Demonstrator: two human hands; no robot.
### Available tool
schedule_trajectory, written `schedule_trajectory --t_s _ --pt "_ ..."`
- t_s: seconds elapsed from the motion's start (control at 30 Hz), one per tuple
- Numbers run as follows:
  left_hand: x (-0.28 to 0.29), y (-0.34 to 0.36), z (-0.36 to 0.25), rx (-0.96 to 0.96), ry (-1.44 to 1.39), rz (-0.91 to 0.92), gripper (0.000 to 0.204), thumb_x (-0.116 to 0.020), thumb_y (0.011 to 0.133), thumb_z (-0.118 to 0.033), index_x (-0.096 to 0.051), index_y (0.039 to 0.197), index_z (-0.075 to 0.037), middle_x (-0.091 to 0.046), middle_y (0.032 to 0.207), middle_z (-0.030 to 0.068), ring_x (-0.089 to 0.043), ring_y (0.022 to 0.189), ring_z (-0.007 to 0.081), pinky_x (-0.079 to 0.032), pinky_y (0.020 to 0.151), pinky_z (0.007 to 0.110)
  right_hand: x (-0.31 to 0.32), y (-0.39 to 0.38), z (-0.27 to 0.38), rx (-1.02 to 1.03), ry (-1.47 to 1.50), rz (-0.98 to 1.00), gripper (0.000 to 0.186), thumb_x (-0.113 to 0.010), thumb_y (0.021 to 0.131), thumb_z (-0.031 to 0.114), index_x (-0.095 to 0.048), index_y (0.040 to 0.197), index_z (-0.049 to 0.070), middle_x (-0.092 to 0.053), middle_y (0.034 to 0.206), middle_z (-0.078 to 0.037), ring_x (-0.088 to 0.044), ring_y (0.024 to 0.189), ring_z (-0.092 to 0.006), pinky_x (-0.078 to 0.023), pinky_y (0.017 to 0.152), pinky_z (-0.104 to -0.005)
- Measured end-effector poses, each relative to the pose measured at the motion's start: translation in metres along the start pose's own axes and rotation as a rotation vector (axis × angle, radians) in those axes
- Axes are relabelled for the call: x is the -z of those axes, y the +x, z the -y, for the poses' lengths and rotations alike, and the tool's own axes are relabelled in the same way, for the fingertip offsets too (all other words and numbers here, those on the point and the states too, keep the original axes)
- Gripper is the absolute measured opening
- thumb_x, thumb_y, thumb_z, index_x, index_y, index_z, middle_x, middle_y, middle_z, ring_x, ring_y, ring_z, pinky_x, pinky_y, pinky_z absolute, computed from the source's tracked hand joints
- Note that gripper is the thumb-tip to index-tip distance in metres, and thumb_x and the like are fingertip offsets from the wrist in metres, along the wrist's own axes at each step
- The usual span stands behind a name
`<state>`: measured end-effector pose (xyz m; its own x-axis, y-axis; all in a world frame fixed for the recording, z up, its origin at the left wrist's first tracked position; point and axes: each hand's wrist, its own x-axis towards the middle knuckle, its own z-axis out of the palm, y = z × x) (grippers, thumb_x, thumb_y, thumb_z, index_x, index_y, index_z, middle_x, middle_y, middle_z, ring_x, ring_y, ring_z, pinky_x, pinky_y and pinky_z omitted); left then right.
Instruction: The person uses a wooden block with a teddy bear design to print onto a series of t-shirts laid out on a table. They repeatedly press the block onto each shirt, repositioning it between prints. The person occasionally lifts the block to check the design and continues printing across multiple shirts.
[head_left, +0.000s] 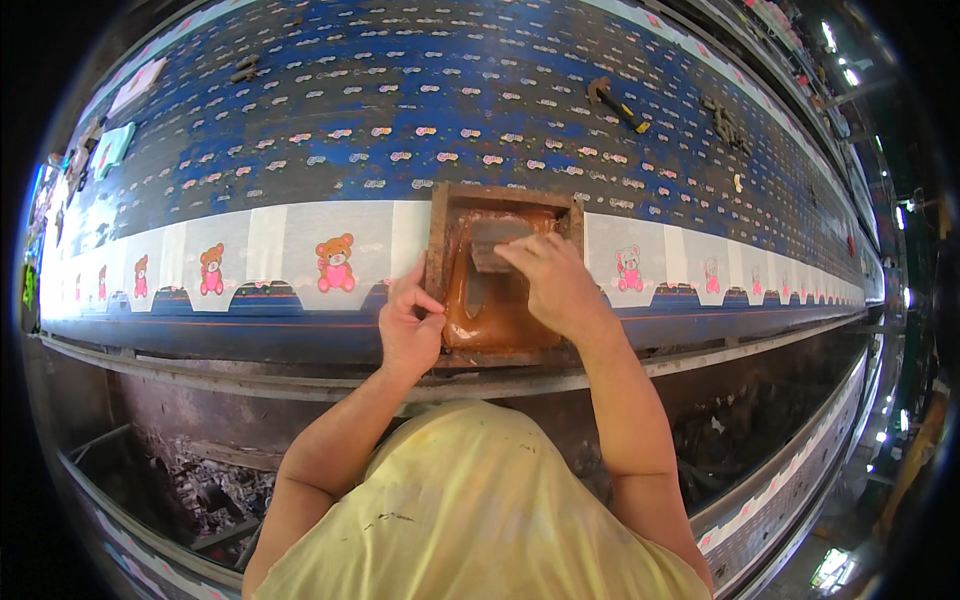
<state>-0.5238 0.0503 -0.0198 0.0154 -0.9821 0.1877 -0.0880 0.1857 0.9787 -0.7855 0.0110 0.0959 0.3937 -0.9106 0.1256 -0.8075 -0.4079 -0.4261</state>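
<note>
Fingers of our right hand (552, 282) grip a brown squeegee (487, 258) inside the wooden frame (510, 193), at 12 o'clock; our left hand (410, 322) touches its 9 o'clock edge, grip unclear. We seem mid-spread; the next stroke calls for even pressure.

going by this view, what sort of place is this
Probably a screen-printing workshop: there's a wooden-framed printing screen holding brown ink, a long printing table and a row of teddy bear prints.

Here's orange-brown paste (485, 332) coating my square brown wooden frame (438, 225), brown bears with pink fronts (335, 263) (grey-outlined bears (629, 269) rightward) patterning white scalloped panels (300, 235), pale marks rowing my long blue-and-black tabletop (350, 180)!
</note>
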Motion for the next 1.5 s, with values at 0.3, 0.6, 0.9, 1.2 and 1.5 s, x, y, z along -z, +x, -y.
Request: schedule_trajectory --t_s 0.3,0.6,0.9,1.2,1.5 --pt "0.000 0.001 -0.002 -0.014 -0.020 0.014 0.025 -0.071 0.083 0.016 -0.063 0.090 -0.007 -0.061 0.173 0.0233 -0.062 0.152 0.0381 -0.041 0.130 0.045 -0.015 -0.077 0.055 0.013 -0.056 -0.011 0.059 -0.068 0.086 -0.008 -0.078 0.141 0.008 -0.073 0.139 -0.012 -0.064 0.129 -0.0369 -0.051 0.113 -0.0505" --pt "0.003 0.004 -0.010 -0.037 0.031 0.015 0.024 -0.073 0.083 0.016 -0.066 0.090 -0.007 -0.061 0.172 0.0279 -0.060 0.156 0.0391 -0.039 0.132 0.050 -0.009 -0.094 0.050 0.040 0.125 -0.111 0.047 -0.075 0.092 -0.003 -0.080 0.137 0.007 -0.077 0.134 -0.011 -0.070 0.125 -0.0354 -0.054 0.107 -0.0499" --pt "-0.062 -0.004 -0.046 -0.202 -0.033 0.023 0.027 -0.078 0.087 0.017 -0.065 0.092 -0.006 -0.059 0.172 0.0299 -0.056 0.160 0.0378 -0.040 0.131 0.049 0.012 -0.147 -0.010 -0.022 0.224 -0.374 0.047 -0.094 0.079 0.000 -0.084 0.124 0.007 -0.081 0.129 -0.010 -0.074 0.124 -0.0332 -0.056 0.103 -0.0495" --pt "-0.218 -0.018 -0.026 -0.128 -0.226 0.012 0.030 -0.069 0.084 0.022 -0.066 0.094 -0.007 -0.056 0.176 0.0284 -0.054 0.164 0.0355 -0.039 0.133 0.045 0.061 -0.227 -0.125 -0.025 0.295 -0.426 0.042 -0.084 0.082 -0.012 -0.084 0.121 0.003 -0.081 0.131 -0.015 -0.075 0.126 -0.0383 -0.061 0.108 -0.0496" --pt "-0.242 -0.018 -0.040 0.178 -0.413 0.005 0.031 -0.059 0.080 0.026 -0.062 0.090 -0.003 -0.048 0.180 0.0316 -0.052 0.165 0.0368 -0.041 0.133 0.045 0.079 -0.244 -0.178 0.150 0.375 -0.415 0.046 -0.076 0.085 -0.014 -0.082 0.126 0.005 -0.080 0.130 -0.013 -0.075 0.123 -0.0382 -0.062 0.105 -0.0496"
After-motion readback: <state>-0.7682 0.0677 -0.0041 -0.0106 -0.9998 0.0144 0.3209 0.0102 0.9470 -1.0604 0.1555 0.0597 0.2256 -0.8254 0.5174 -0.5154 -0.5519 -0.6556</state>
